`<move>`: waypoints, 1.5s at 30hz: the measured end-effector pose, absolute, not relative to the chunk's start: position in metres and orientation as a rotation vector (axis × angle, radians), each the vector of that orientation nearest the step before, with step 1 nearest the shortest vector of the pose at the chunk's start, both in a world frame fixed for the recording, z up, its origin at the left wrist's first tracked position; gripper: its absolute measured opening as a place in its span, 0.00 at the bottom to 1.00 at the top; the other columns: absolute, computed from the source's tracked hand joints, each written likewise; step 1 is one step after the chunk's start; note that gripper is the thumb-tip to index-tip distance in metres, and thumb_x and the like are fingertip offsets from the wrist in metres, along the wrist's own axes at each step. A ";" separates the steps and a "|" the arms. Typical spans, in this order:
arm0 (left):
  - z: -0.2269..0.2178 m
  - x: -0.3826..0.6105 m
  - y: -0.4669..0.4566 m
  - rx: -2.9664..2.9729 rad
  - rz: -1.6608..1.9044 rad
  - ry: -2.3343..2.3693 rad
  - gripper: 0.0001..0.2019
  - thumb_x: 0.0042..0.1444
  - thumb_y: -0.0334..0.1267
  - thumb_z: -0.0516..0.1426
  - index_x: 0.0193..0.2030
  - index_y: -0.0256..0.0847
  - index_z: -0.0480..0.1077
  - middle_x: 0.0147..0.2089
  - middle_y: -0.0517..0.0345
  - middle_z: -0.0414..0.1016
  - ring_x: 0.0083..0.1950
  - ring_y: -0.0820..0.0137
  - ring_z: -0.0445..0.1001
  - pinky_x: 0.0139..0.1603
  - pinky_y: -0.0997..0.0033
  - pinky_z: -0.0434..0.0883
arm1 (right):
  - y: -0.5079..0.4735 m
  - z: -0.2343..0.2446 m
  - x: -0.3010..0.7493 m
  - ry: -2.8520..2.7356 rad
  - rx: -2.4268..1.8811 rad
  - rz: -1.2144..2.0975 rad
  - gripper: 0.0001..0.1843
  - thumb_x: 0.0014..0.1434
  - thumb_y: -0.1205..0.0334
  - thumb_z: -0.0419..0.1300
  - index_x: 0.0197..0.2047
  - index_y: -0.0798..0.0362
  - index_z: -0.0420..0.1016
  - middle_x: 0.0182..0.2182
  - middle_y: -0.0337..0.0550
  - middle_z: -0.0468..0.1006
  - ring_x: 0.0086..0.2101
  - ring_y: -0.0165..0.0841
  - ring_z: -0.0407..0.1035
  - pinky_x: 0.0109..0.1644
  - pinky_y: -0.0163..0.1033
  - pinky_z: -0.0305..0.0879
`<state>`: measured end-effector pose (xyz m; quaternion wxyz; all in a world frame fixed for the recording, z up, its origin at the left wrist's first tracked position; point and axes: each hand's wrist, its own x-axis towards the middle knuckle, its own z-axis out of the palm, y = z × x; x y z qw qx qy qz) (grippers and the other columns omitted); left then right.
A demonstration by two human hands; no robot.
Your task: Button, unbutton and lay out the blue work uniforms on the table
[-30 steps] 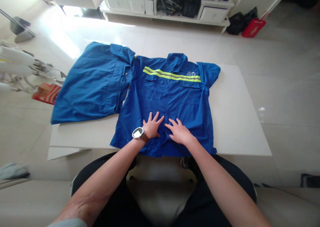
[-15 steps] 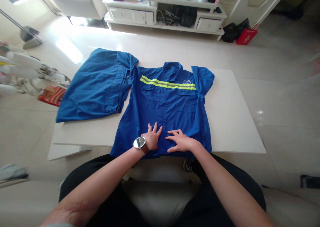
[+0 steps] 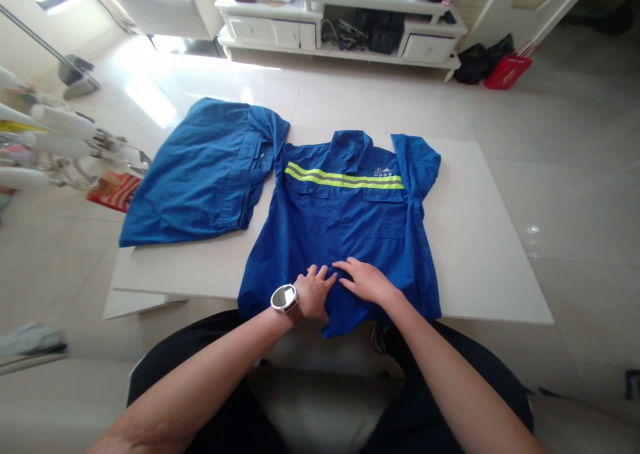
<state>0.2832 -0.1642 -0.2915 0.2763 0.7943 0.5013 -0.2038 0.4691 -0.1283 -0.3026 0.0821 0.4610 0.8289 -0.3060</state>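
Note:
A blue work shirt (image 3: 370, 214) lies face up on the white table, its collar away from me. A yellow-and-grey reflective band (image 3: 350, 181) crosses its chest, and the sleeves are folded in over the sides. My left hand (image 3: 314, 291), with a round watch (image 3: 285, 297) on the wrist, rests on the lower front, fingers apart. Beside it, my right hand (image 3: 367, 281) touches the cloth near the button line, fingers stretched out and thumb hidden. Between my hands the hem bunches, and a corner hangs over the table edge.
Folded blue clothing (image 3: 200, 174) lies at the left of the table (image 3: 480, 241). White thread cones (image 3: 65, 121) stand beyond the left end, near a red striped bag (image 3: 115, 191). A white cabinet (image 3: 280, 34) and a red bag (image 3: 507, 72) are at the back.
My hands have come closer together, their fingertips almost meeting. The cloth between them has bunched, and its hem corner hangs lower. The whole view has shifted slightly.

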 end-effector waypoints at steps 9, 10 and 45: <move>-0.298 0.256 -0.089 2.046 0.118 1.645 0.09 0.62 0.38 0.57 0.47 0.45 0.75 0.51 0.50 0.77 0.54 0.58 0.76 0.55 0.59 0.74 | -0.102 -0.305 0.447 2.447 1.375 -0.763 0.12 0.72 0.54 0.54 0.48 0.50 0.75 0.45 0.47 0.82 0.45 0.39 0.77 0.45 0.37 0.64; -0.296 0.246 -0.078 2.002 0.196 1.816 0.11 0.61 0.39 0.57 0.50 0.44 0.74 0.57 0.46 0.75 0.59 0.54 0.73 0.58 0.55 0.72 | -0.099 -0.305 0.447 2.431 1.369 -0.772 0.11 0.71 0.55 0.55 0.47 0.50 0.76 0.43 0.46 0.82 0.44 0.39 0.77 0.44 0.37 0.63; -0.303 0.173 0.114 1.454 0.522 2.199 0.19 0.53 0.38 0.67 0.50 0.33 0.72 0.51 0.45 0.79 0.55 0.57 0.74 0.59 0.60 0.70 | -0.104 -0.298 0.445 2.361 1.226 -0.858 0.12 0.61 0.65 0.57 0.44 0.51 0.82 0.43 0.50 0.85 0.44 0.44 0.80 0.44 0.40 0.70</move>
